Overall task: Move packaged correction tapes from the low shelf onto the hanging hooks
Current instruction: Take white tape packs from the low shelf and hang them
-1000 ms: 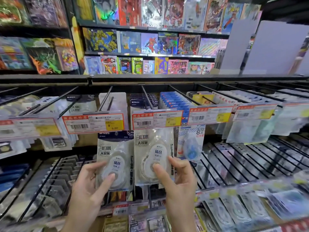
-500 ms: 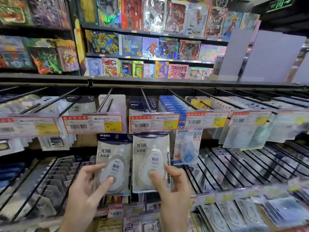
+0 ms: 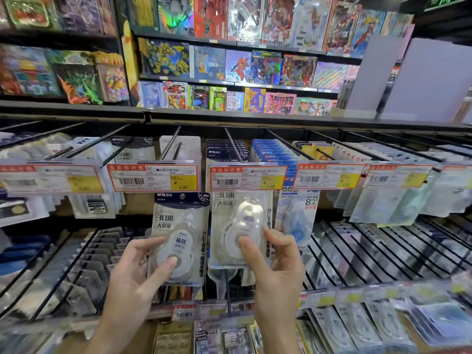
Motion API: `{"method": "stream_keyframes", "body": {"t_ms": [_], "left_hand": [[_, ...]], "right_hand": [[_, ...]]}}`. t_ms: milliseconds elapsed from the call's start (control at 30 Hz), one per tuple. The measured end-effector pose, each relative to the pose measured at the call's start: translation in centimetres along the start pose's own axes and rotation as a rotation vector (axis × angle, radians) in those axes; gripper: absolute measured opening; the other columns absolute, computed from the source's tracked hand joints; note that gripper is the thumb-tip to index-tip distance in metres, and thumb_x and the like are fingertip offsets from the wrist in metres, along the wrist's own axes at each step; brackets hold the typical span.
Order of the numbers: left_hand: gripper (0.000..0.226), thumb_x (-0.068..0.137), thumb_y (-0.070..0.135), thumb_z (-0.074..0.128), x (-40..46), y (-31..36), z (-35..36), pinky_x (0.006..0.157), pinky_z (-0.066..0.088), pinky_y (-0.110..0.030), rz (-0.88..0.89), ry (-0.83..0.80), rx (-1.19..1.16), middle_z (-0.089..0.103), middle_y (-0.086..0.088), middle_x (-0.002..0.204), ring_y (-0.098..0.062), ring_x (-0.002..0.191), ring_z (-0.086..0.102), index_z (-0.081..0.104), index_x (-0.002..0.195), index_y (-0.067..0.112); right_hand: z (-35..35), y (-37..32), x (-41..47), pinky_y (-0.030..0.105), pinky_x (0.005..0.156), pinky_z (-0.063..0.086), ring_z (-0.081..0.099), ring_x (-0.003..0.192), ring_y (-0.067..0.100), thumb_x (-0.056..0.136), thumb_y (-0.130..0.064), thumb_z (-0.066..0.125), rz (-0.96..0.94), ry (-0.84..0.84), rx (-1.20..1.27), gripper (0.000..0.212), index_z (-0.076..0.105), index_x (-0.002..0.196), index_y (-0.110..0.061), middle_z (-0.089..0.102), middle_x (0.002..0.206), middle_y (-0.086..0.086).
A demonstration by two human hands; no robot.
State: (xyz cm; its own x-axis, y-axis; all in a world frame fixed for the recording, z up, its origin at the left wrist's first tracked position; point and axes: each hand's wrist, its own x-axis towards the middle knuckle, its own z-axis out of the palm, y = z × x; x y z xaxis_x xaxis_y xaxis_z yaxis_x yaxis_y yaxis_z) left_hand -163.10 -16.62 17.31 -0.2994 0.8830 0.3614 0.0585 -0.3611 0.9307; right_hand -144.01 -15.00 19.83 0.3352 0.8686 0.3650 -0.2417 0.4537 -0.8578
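— Holding anything on head view?

— Yes. My left hand (image 3: pixel 132 284) pinches a tape pack (image 3: pixel 178 238), thumb on its blister; my right hand (image 3: pixel 275 267) pinches a second pack (image 3: pixel 240 226) the same way. Both sit upright, side by side, just below the price tags (image 3: pixel 153 178).

— What's in the way?

— Tags front the hooks (image 3: pixel 169 143). The second pack's top edge is behind one tag (image 3: pixel 246 178). Blue packs (image 3: pixel 296 215) hang just right.

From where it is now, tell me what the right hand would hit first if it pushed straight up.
Likely the price tag: the right hand's correction tape pack already has its top edge behind it. Depth is unclear.
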Motion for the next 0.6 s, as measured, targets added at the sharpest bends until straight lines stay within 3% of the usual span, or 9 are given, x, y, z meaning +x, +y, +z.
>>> {"method": "stream_keyframes", "body": {"t_ms": [133, 300, 500, 600], "left_hand": [[0.034, 0.078, 0.012, 0.07, 0.1, 0.4, 0.2, 0.088, 0.054, -0.016, 0.015, 0.0, 0.009, 0.07, 0.01, 0.113, -0.004, 0.107, 0.066, 0.062, 0.111, 0.014], [0.036, 0.077, 0.012, 0.071, 0.3, 0.3, 0.4, 0.083, 0.054, -0.013, 0.02, 0.008, 0.012, 0.07, 0.006, 0.113, -0.006, 0.106, 0.067, 0.062, 0.112, 0.013], [0.038, 0.077, 0.01, 0.072, 0.4, -0.6, 0.0, 0.091, 0.056, -0.035, 0.006, 0.022, 0.006, 0.07, -0.006, 0.115, -0.024, 0.108, 0.069, 0.062, 0.113, 0.017], [0.038, 0.078, 0.01, 0.072, 0.4, -0.9, -0.2, 0.094, 0.055, -0.044, -0.004, 0.022, 0.01, 0.069, -0.008, 0.116, -0.026, 0.11, 0.068, 0.062, 0.114, 0.016]], "right_hand": [[0.5, -0.3, -0.1, 0.042, 0.095, 0.052, 0.065, 0.104, 0.008, 0.071, -0.036, 0.09, -0.011, -0.01, -0.007, 0.027, 0.065, 0.081, -0.029, 0.069, 0.096, -0.012], [1.3, -0.5, -0.2, 0.019, 0.09, 0.049, 0.065, 0.105, 0.008, 0.072, -0.024, 0.082, -0.06, -0.013, -0.023, 0.022, 0.069, 0.088, -0.032, 0.07, 0.099, -0.01], [0.5, -0.1, -0.3, 0.018, 0.09, 0.049, 0.065, 0.101, 0.005, 0.068, -0.021, 0.082, -0.044, 0.024, 0.022, 0.021, 0.068, 0.078, -0.033, 0.07, 0.094, -0.012], [0.0, 0.1, -0.5, 0.028, 0.094, 0.051, 0.065, 0.101, 0.002, 0.067, -0.023, 0.081, -0.017, 0.027, 0.017, 0.02, 0.068, 0.076, -0.034, 0.07, 0.092, -0.016]]}}
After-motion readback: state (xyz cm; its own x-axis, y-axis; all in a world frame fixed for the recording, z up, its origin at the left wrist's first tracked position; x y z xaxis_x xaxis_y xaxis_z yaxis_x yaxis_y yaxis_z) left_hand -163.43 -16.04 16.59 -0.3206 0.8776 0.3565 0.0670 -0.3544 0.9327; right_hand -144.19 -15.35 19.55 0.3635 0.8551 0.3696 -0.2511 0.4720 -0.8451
